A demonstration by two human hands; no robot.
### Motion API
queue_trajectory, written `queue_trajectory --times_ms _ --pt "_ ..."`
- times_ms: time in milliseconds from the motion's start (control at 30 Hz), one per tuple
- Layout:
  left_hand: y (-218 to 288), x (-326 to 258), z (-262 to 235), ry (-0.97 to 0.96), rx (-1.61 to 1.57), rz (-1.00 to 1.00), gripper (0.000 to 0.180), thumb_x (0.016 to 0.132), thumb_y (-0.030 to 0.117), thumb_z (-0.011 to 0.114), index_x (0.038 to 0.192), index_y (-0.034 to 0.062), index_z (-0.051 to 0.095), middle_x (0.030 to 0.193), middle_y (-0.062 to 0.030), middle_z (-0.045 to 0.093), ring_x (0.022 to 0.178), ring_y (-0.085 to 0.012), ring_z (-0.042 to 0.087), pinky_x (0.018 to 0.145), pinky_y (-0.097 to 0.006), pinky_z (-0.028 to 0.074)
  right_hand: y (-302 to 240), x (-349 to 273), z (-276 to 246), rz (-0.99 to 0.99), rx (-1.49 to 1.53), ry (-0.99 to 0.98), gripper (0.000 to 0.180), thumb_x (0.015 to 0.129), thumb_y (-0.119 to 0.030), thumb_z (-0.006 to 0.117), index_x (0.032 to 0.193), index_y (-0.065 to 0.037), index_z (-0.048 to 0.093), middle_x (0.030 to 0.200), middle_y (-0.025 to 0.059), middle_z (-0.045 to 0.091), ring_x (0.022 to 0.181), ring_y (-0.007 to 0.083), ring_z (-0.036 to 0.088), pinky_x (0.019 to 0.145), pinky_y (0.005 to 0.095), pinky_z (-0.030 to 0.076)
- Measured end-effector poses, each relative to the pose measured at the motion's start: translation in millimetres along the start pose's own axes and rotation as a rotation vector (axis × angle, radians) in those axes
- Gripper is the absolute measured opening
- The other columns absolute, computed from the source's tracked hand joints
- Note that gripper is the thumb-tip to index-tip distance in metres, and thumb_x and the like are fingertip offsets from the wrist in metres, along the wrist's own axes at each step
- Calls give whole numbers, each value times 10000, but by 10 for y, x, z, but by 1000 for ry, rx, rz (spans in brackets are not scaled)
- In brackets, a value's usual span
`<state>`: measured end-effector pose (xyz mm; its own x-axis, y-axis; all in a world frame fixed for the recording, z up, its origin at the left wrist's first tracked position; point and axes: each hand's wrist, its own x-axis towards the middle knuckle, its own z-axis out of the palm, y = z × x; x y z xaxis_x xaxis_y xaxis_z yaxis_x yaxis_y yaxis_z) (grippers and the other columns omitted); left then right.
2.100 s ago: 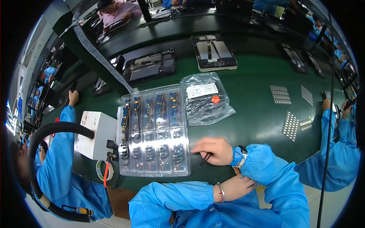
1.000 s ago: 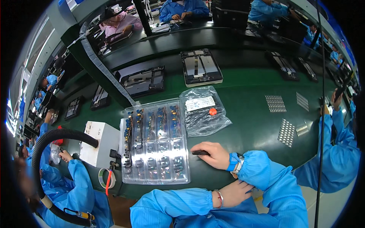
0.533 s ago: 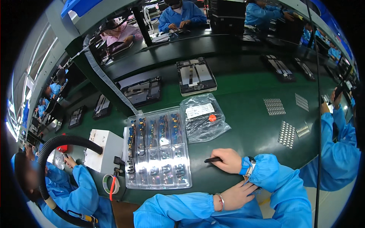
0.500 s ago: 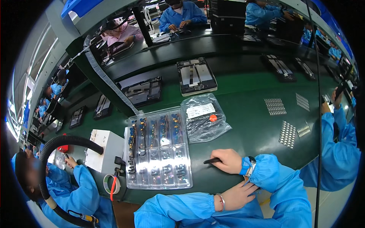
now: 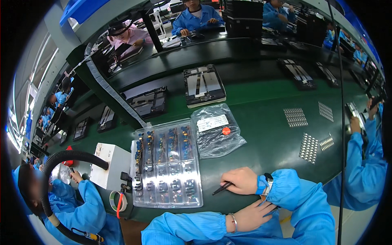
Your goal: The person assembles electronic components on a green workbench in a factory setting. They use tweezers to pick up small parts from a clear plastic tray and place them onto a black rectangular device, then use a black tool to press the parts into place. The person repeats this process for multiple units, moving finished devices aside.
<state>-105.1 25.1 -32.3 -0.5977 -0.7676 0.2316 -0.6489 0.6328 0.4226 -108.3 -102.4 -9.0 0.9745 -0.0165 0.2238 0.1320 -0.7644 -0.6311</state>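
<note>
Lower centre: right hand (image 5: 240, 180) pinches black tweezers (image 5: 223, 188), left hand (image 5: 250, 216) spread below; seemingly pausing, next move calls for steady grip

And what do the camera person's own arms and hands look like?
Loose, bright blue sleeves with gathered cuffs. The bare left hand has a silvery bangle at its wrist; the bare right hand has a watch and a blue wristband.

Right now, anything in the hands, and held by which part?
Tweezers, in the right hand, gripped toward the rear, tips free. Left hand: nothing visible held.
</note>
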Motion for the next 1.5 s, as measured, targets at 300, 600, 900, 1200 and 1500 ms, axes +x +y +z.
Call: queue_trajectory --times_ms 300,600,900,1200,1500 --pt "21 3 7 28 55 0 337 754 201 501 1063 96 585 1301 -167 399 1234 -297 350 1062 -487 165 23 -6 42 -91 -86 4 126 747 -193 595 836 -122 539 742 48 596 681 252 602 547 371 473" --pt "9 5 -9 51 60 16 319 749 199 508 1031 75 589 1300 -177 396 1231 -308 350 1059 -485 184 -8 12 15 -87 -93 2 116 753 -195 594 814 -118 532 731 50 588 673 255 600 539 373 469" --pt "11 5 -7 60 35 13 305 751 181 505 1014 52 589 1298 -189 392 1231 -317 350 1058 -470 197 -5 19 17 -88 -87 13 119 752 -200 598 806 -119 530 732 46 588 675 254 601 537 374 469" --pt "14 2 13 76 36 8 284 758 172 496 1001 61 594 1300 -182 394 1235 -307 349 1059 -470 201 -17 20 12 -83 -99 13 119 747 -195 598 791 -117 520 719 44 587 669 253 601 527 373 468" --pt "16 4 -4 68 52 5 275 758 168 500 996 63 591 1299 -179 395 1230 -303 356 1058 -468 204 -2 20 24 -95 -99 20 119 737 -181 599 794 -114 518 716 46 586 664 251 601 525 370 466"
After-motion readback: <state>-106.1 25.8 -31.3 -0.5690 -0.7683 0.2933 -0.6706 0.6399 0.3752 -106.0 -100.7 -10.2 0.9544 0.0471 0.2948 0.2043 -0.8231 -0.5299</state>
